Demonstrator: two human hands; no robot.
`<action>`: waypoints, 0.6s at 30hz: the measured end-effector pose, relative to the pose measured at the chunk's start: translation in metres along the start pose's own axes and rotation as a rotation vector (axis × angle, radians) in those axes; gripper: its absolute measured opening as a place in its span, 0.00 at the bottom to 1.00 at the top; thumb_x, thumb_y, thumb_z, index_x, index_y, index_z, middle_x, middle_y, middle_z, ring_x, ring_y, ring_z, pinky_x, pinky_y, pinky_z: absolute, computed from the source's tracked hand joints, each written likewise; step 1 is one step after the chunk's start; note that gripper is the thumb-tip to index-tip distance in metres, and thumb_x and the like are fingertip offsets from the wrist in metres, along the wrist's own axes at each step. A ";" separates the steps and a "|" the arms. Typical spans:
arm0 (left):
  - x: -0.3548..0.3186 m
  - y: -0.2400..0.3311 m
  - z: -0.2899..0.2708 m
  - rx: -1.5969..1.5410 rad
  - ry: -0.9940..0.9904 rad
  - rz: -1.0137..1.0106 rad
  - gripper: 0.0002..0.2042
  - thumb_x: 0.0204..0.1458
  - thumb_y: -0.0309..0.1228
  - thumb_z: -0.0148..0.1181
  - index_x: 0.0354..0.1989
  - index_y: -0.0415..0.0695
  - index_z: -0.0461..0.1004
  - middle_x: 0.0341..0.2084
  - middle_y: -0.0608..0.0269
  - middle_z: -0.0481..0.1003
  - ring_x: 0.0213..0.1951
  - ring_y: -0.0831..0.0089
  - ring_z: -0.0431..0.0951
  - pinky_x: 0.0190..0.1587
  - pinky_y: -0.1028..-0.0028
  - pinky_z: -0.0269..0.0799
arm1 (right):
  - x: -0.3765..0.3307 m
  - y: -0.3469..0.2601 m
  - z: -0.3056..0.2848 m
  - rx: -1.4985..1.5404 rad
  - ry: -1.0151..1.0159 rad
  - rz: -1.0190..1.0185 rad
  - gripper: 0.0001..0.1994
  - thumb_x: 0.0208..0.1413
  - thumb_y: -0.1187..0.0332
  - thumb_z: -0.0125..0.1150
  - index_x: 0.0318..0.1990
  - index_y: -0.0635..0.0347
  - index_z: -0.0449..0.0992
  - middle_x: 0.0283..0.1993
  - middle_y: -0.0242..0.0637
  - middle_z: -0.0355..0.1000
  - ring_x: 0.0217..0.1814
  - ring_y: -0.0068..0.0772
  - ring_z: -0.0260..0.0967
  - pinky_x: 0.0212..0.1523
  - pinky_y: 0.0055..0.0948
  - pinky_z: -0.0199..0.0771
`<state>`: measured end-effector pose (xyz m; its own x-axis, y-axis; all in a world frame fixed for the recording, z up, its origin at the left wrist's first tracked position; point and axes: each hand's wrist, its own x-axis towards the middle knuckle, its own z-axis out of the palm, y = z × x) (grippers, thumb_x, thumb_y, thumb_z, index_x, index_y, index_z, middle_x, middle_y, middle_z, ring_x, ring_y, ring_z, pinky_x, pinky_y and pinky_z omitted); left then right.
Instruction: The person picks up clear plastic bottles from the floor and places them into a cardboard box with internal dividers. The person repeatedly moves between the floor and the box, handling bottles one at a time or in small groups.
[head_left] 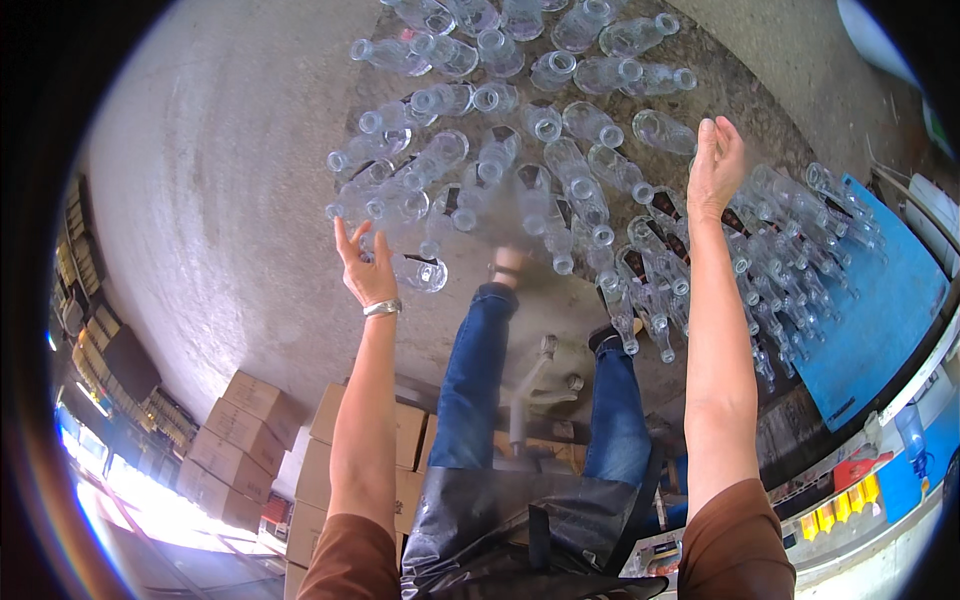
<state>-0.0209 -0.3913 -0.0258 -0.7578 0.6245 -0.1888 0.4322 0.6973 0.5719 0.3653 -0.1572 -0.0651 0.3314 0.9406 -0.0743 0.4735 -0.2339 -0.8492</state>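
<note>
cardboard cartons (228, 450) are stacked left of the black apron (460, 525), which is the landmark here. beyond the apron and to its left, the left hand (366, 275), with a silver wristband (382, 307) at its wrist, has thumb and fingers parted among bottle necks; i cannot tell whether the fingertips touch glass, and no firm hold shows. a clear bottle (428, 274) lies just beside that hand, so a sideways sweep of the wrist could set it rolling. straight beyond the apron spread the clear glass bottles (497, 155), many touching, so one knock could run through several and chip a rim. a hazy patch covers some of them and the left foot, close enough that a shifted step could kick glass. slightly right of the apron's middle and beyond it, the right shoe (603, 338) is just beside some bottle necks, with the same danger. farther right beyond the apron, the right hand (716, 168) has thumb and fingers drawn together at the neck end of a label-free bottle (662, 132); the fingers hide that end, so i cannot tell how firm any grip is, and smooth glass could slip. right of the apron, tightly packed bottles (790, 280) reach a blue board (880, 320); a dropped bottle could crack against them.
</note>
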 end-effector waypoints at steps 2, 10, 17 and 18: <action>0.003 -0.002 0.002 -0.021 0.030 -0.006 0.34 0.53 0.31 0.65 0.69 0.51 0.57 0.44 0.67 0.81 0.21 0.81 0.74 0.27 0.78 0.71 | -0.002 0.002 -0.003 -0.012 -0.037 0.010 0.31 0.58 0.48 0.62 0.57 0.69 0.70 0.57 0.48 0.69 0.59 0.41 0.68 0.55 0.36 0.69; 0.007 -0.014 -0.004 0.036 -0.003 0.113 0.37 0.52 0.32 0.67 0.70 0.49 0.54 0.52 0.61 0.77 0.23 0.79 0.75 0.27 0.76 0.72 | -0.011 -0.004 -0.013 0.003 -0.031 0.045 0.31 0.59 0.52 0.62 0.60 0.71 0.67 0.62 0.51 0.64 0.63 0.43 0.65 0.57 0.37 0.70; -0.018 -0.016 -0.012 0.015 -0.057 0.044 0.39 0.52 0.32 0.67 0.71 0.47 0.53 0.59 0.56 0.72 0.24 0.77 0.78 0.26 0.77 0.72 | -0.041 -0.029 -0.061 0.148 0.016 0.092 0.24 0.63 0.61 0.58 0.59 0.71 0.67 0.63 0.49 0.64 0.65 0.39 0.63 0.63 0.34 0.66; -0.023 -0.017 -0.013 0.020 -0.060 0.039 0.39 0.52 0.32 0.67 0.71 0.46 0.52 0.59 0.56 0.72 0.25 0.77 0.79 0.26 0.78 0.71 | -0.048 -0.035 -0.068 0.147 0.008 0.104 0.24 0.63 0.61 0.58 0.59 0.71 0.67 0.63 0.49 0.64 0.65 0.39 0.63 0.63 0.34 0.66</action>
<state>-0.0177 -0.4222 -0.0206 -0.7102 0.6706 -0.2144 0.4704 0.6786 0.5640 0.3885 -0.2109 0.0037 0.3790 0.9110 -0.1624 0.3116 -0.2909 -0.9046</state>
